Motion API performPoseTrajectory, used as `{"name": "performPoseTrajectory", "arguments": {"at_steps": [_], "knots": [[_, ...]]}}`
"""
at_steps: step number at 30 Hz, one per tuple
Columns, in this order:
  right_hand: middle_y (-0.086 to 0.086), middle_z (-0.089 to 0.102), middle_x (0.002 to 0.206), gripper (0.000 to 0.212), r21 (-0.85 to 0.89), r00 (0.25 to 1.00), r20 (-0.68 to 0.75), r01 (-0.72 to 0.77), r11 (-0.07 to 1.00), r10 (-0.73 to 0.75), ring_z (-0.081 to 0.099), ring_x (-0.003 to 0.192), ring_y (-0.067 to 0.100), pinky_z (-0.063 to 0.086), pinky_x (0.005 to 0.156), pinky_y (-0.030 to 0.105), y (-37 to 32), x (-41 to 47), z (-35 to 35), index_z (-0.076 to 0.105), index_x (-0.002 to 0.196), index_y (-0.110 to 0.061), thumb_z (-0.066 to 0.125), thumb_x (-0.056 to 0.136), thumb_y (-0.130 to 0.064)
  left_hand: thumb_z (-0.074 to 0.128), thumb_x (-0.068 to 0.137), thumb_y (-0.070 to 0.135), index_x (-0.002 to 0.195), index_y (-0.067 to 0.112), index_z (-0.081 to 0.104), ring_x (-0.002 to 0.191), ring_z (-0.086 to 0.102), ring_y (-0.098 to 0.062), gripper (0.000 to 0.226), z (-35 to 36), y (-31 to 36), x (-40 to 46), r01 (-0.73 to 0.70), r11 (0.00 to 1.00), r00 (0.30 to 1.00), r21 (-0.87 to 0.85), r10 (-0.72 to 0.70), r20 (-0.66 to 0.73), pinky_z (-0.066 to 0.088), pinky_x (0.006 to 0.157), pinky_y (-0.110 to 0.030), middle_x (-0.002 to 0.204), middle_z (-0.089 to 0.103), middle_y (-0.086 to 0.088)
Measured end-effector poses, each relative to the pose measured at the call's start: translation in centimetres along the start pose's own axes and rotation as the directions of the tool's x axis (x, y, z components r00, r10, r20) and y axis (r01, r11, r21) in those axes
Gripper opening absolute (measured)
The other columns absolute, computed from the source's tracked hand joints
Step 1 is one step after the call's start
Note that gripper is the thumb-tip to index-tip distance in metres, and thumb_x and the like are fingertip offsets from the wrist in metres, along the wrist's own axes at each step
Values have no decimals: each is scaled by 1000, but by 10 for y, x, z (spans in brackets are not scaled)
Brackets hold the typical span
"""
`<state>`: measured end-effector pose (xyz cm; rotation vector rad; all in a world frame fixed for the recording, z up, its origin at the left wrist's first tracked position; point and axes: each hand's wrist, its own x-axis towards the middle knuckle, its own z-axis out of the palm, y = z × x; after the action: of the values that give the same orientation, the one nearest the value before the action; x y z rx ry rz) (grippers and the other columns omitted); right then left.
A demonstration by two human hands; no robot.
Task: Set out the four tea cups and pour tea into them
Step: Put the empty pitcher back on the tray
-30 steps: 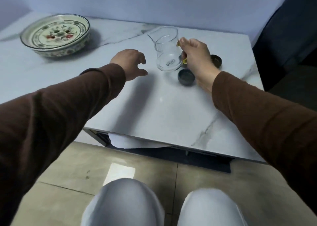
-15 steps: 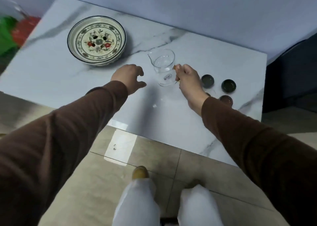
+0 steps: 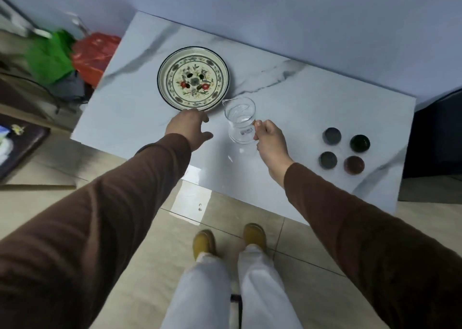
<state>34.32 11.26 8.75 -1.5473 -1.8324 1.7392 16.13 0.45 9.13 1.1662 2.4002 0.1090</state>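
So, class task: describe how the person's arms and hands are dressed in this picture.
Both arms wear long, plain dark-brown sleeves of soft fabric that end at the wrists. The left sleeve and right sleeve match, with no markings. The left hand and right hand are bare: no gloves, rings or watch show.

Marble table [image 3: 312, 98] bears plate [image 3: 193, 78], glass pitcher [image 3: 240, 121], four cups [image 3: 343, 151].

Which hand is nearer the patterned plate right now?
Left. The left hand is at the patterned plate's near rim; the right hand grips the glass pitcher beside it.
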Motion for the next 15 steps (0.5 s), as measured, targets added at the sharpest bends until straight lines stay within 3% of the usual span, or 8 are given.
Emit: {"name": "performPoseTrajectory", "arguments": {"at_steps": [15], "knots": [[-1,47,75,34,25,990,-103,-94,995,96,40,67,16,36,66,33,-57,22,145,43,78,-16,39,103,-38,70,81,35,123,19,61,118,53,-29,47,-56,-136,70,-149,989,988,11,149,48,45,92,-37,125,60,-6]]}}
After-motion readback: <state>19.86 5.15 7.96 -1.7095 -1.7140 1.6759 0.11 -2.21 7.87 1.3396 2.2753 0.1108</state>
